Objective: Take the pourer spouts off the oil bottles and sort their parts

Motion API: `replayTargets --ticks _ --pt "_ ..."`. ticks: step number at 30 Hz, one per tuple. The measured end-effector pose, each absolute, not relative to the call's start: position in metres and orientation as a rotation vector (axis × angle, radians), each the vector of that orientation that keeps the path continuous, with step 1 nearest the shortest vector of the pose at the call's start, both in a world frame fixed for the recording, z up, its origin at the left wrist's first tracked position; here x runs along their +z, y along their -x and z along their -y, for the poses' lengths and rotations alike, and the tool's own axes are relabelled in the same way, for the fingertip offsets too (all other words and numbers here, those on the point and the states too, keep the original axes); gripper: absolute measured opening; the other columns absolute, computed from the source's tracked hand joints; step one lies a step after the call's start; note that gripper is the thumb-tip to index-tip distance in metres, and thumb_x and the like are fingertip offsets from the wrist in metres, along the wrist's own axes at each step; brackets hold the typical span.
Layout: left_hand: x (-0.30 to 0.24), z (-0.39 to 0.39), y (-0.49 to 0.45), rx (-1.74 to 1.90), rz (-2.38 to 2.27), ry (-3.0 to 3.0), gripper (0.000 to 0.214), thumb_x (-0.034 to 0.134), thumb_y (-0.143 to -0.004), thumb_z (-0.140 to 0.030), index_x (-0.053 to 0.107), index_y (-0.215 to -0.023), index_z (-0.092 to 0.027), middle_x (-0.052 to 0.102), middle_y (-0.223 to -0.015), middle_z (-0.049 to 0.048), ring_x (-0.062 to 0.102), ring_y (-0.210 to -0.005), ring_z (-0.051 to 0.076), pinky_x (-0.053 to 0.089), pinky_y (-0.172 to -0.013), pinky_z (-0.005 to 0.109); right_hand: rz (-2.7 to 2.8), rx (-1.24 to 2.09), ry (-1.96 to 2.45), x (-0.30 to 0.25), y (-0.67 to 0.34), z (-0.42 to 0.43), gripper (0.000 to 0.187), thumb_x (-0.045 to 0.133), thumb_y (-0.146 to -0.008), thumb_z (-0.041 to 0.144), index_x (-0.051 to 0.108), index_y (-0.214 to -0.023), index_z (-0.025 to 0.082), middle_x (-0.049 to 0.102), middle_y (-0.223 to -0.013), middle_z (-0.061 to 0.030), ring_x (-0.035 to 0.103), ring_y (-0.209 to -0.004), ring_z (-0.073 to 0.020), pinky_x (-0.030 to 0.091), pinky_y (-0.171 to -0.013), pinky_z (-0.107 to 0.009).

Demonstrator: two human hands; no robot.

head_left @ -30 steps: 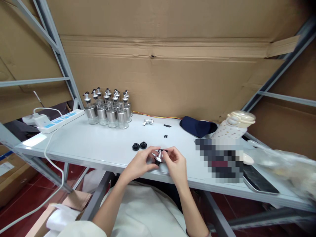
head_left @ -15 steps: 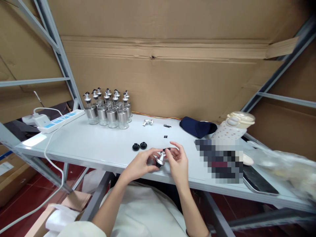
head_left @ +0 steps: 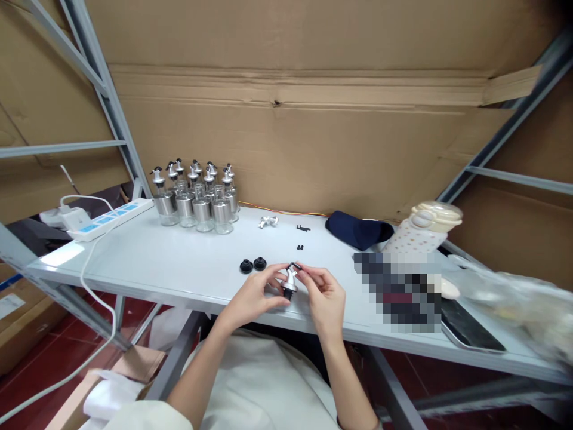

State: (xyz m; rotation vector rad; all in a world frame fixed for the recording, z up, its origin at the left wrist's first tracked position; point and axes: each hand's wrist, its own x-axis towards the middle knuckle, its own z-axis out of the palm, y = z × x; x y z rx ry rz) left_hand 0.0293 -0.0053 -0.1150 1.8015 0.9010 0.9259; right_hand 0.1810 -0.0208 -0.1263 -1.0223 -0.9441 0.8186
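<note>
Left hand (head_left: 254, 297) could pass between caps (head_left: 246, 267) and bottles (head_left: 203, 210).

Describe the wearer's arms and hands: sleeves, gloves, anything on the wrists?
Left hand and right hand are ungloved; no rings, watch or bracelet visible. Forearms bare. A pale off-white sleeve shows near the left elbow, similar to the garment on the torso. Right sleeve can't be made out.

The top (head_left: 264, 382) is loose and pale off-white, its plain cloth softly creased across the front. The left sleeve (head_left: 150, 415), of the same pale shade, stops around the elbow. The left hand (head_left: 255, 294) and right hand (head_left: 326, 297) are bare.
</note>
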Motion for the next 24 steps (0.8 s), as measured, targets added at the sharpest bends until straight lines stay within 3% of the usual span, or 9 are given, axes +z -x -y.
replayTargets --ticks 11,24 --pt "-0.1202 0.0031 -0.0286 0.924 -0.847 -1.744 0.075 0.072 -0.065 -0.018 0.043 -0.135 -0.023 0.065 -0.104 0.0034 0.057 -0.081 0.013 0.047 -0.084 0.03 1.055 0.776 1.033 -0.129 -0.1813 0.0217 0.015 0.063 -0.077 0.033 0.068 -0.081 0.02 0.071 -0.102 -0.0081 0.065 -0.1 -0.0235 0.047 -0.092 -0.041" --pt "-0.1191 0.0027 -0.0285 0.937 -0.854 -1.666 0.078 0.074 -0.063 -0.019 0.044 -0.135 -0.022 0.066 -0.102 0.0043 0.057 -0.076 0.012 0.049 -0.081 0.029 1.091 0.75 1.003 -0.1312 -0.1805 0.0222 0.014 0.065 -0.075 0.028 0.068 -0.086 0.02 0.072 -0.1 -0.0068 0.066 -0.1 -0.0236 0.05 -0.092 -0.039"
